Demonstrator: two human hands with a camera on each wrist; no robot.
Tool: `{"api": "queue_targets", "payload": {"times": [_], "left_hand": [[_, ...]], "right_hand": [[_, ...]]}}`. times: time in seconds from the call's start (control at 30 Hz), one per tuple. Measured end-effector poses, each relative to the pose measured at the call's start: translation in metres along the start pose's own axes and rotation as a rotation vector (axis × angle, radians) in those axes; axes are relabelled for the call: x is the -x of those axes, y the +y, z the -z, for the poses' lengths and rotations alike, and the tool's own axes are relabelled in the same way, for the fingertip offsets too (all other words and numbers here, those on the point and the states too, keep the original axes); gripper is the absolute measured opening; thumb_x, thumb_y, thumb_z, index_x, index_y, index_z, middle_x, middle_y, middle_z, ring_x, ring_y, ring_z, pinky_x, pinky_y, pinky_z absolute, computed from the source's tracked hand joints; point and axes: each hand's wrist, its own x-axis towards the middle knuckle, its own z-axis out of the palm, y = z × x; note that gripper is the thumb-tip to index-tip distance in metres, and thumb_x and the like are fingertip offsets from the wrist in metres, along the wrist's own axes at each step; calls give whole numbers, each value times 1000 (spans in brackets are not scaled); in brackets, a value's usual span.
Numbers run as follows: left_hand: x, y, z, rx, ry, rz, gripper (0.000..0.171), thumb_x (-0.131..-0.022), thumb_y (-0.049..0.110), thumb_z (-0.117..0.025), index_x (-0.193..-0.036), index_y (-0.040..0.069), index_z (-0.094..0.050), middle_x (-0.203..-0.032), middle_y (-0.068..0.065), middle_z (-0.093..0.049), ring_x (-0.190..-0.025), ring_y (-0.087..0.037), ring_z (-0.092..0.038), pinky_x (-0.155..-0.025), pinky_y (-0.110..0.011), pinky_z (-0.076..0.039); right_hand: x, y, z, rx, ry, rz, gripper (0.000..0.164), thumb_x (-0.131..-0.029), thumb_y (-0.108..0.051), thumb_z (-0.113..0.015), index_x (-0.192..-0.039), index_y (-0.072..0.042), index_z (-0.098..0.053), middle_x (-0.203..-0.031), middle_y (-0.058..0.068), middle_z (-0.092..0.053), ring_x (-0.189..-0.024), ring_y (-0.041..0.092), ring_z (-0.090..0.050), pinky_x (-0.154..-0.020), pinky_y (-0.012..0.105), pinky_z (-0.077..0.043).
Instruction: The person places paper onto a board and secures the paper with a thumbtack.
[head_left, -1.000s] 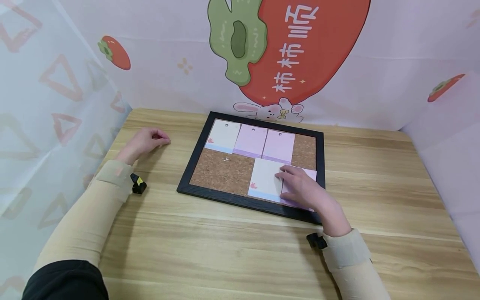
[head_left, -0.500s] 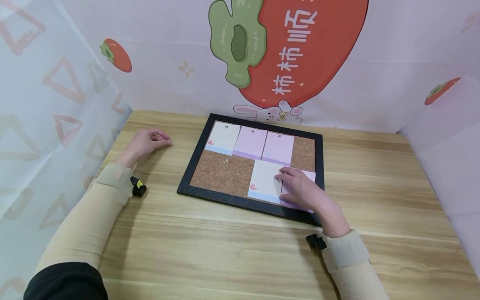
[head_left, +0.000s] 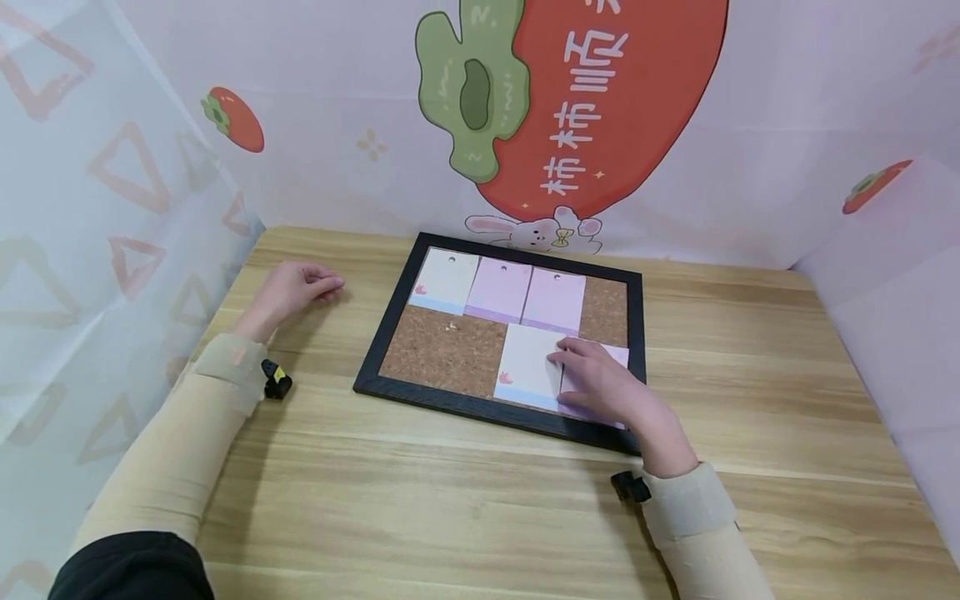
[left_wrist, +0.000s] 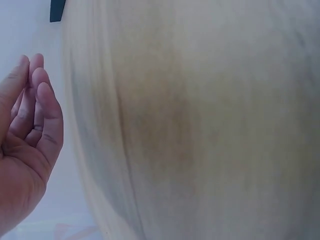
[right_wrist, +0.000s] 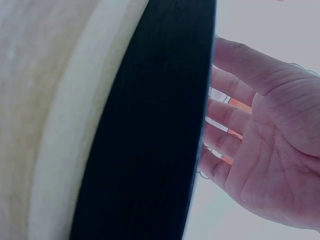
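Note:
A black-framed cork board [head_left: 442,354] lies on the table. Along its upper half run a white card [head_left: 442,283] and two purple cards, one in the middle [head_left: 498,287] and one further right [head_left: 555,302], each with a small round mark near its top. Below are another white card [head_left: 525,358] and a purple card [head_left: 618,356], largely hidden by my right hand [head_left: 600,379]. That hand rests over these two cards, fingers spread and extended, holding nothing visible. My left hand [head_left: 292,287] lies left of the board, fingers loosely bent, with nothing in it.
Small pale bits [head_left: 451,327] sit on the bare cork under the upper white card. The wooden table [head_left: 420,500] meets a printed cloth backdrop [head_left: 322,167] behind and at both sides. Small black devices are worn at both wrists.
The head view has tilted up slightly, so the scene sits a little lower. Both hands and the cards keep nearly the same places on the table and board.

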Motion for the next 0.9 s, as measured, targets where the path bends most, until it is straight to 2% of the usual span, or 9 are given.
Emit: {"api": "queue_targets", "payload": {"times": [0.1, 0.27, 0.43, 0.7, 0.9], "left_hand": [[0, 1, 1, -11, -42, 2, 42, -100, 43, -58, -108, 6, -76, -93, -3, -78, -73, -1, -66, -67, -17, -51], [1, 3, 0, -47, -82, -6, 41, -101, 42, -55, -100, 7, -76, -87, -2, -77, -74, -8, -66, -70, -22, -50], [0, 3, -1, -42, -77, -15, 42, -101, 45, -55, -98, 9, -75, -86, -2, -76, -74, -9, -65, -70, -23, -49], [3, 4, -4, 2, -80, -4, 40, -100, 44, -58, -104, 7, -74, -96, -6, -79, -78, -8, -68, -71, -21, -52], [5, 5, -4, -5, -71, -18, 36, -100, 41, -59, -103, 8, -72, -99, -7, -79, -79, -10, -69, -72, -22, -50]], "right_hand": [[1, 0, 0, -1, 2, 2, 54, -83, -14, -81, -131, 0, -61, -140, 23, -54, -130, 39, -52, -111, 54, -43], [1, 0, 0, -2, -4, -5, 54, -84, -15, -81, -131, 0, -61, -141, 23, -53, -131, 39, -51, -112, 54, -42], [1, 0, 1, 3, -4, -6, 54, -84, -15, -81, -132, -1, -61, -142, 23, -53, -131, 39, -51, -112, 54, -42], [0, -1, 2, -1, -4, 4, 54, -84, -15, -81, -131, 0, -61, -140, 23, -54, -130, 39, -52, -112, 54, -42], [2, -2, 1, 0, -5, -4, 54, -84, -15, -81, -131, -1, -61, -141, 23, -54, -131, 38, -51, -112, 54, -42]]}}
